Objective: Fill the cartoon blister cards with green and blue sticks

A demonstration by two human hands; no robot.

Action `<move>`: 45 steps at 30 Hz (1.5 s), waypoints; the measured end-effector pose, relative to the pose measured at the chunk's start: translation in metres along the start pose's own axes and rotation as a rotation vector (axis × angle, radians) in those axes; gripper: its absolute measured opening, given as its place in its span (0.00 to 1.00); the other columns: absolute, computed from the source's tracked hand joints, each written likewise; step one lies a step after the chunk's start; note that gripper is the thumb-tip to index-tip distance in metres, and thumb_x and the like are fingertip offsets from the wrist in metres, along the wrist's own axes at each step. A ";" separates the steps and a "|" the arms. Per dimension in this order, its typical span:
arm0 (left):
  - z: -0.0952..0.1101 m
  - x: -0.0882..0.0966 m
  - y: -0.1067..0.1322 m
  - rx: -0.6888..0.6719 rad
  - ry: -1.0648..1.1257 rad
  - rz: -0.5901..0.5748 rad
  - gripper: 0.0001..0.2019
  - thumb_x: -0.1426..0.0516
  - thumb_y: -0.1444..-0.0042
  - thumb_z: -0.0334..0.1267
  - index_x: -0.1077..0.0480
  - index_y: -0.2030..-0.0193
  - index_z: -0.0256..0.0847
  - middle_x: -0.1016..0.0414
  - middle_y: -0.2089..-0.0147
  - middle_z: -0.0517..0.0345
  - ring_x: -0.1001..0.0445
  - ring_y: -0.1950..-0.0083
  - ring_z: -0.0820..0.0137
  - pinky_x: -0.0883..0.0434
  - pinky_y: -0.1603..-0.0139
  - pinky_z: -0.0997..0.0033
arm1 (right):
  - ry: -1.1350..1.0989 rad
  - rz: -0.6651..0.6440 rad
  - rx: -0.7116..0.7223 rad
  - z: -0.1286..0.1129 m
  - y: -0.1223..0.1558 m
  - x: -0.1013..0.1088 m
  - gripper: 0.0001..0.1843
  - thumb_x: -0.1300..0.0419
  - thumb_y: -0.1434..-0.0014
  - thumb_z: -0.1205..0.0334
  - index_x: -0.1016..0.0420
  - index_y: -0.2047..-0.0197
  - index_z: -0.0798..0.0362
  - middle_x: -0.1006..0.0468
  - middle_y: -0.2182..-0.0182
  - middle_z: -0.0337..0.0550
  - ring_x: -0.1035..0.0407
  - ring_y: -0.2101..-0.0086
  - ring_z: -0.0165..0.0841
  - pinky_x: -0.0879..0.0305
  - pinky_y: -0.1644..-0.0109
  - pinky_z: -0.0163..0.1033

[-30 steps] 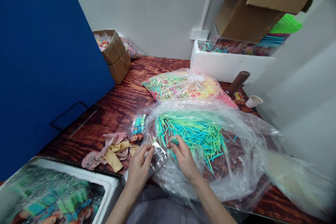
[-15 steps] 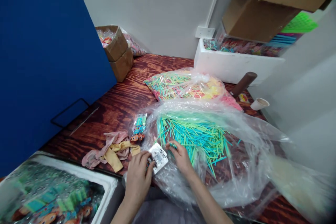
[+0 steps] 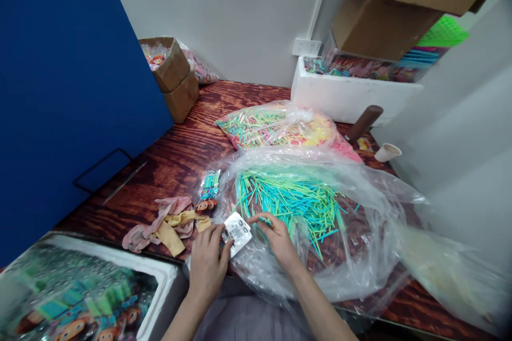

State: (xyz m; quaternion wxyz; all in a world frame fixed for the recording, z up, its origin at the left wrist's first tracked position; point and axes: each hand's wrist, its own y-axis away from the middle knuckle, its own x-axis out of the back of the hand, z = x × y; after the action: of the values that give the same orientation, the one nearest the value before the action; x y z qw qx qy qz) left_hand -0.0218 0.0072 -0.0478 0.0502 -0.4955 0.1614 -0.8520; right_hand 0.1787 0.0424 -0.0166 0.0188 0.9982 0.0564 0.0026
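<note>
In the head view my left hand (image 3: 208, 258) grips a small white printed packet (image 3: 239, 235) by its left side, thumb in front. Just right of it, my right hand (image 3: 277, 241) is closed, with the ends of a few blue-green sticks (image 3: 264, 220) showing at its curled fingers. Its index fingertip is close to the packet's upper right edge; whether they touch I cannot tell. Behind the hands an open clear plastic bag (image 3: 372, 256) spreads over the table, bearing a heap of thin green and blue sticks (image 3: 292, 202). A filled packet with a cartoon figure (image 3: 209, 192) lies behind my left hand.
Pink and yellow crumpled gloves (image 3: 172, 229) lie left. A foam box (image 3: 160, 282) of filled packets stands front left. Farther back are a bag of multicoloured sticks (image 3: 272, 128), cardboard boxes (image 3: 182, 101), a white foam box (image 3: 352, 96), a brown cylinder (image 3: 365, 122) and a paper cup (image 3: 387, 153).
The view has shifted slightly, so the scene sits a little further left and up. Both hands keep nearly the same hold, the right fingertips slightly nearer the packet's edge.
</note>
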 end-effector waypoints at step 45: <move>-0.017 0.014 -0.013 -0.065 0.093 0.181 0.14 0.49 0.34 0.37 0.25 0.48 0.43 0.28 0.49 0.47 0.28 0.50 0.61 0.30 0.50 0.58 | 1.657 -0.191 0.285 -0.007 -0.006 0.054 0.10 0.48 0.37 0.76 0.33 0.57 0.53 0.29 0.61 0.47 0.34 0.63 0.39 0.43 0.61 0.42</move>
State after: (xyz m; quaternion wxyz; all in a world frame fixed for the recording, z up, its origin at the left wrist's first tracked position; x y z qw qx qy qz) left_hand -0.0421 0.0202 -0.0396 0.1031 -0.4403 0.2352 -0.8603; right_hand 0.2317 0.0547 -0.0096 -0.1545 0.6573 0.1361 0.7249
